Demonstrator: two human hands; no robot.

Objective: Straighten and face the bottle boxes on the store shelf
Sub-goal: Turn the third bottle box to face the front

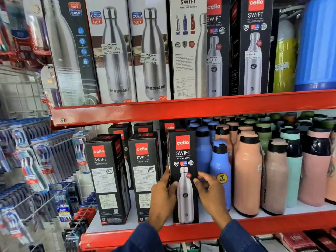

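On the lower shelf (181,231) stand three black Cello Swift bottle boxes in front. The right box (182,157) shows its bottle picture to me and stands upright at the shelf's front edge. My left hand (163,197) grips its left side, thumb across the front. My right hand (211,193) is at its right edge, fingers curled and touching the box. The middle box (143,171) and the left box (107,179) stand turned, showing printed text panels. More black boxes (143,127) stand behind them.
Blue, peach and mint plastic bottles (247,171) crowd the shelf right of the boxes, close to my right hand. The upper shelf (181,108) carries tall bottle boxes. Toothbrush packs (32,160) hang on a wire rack at the left.
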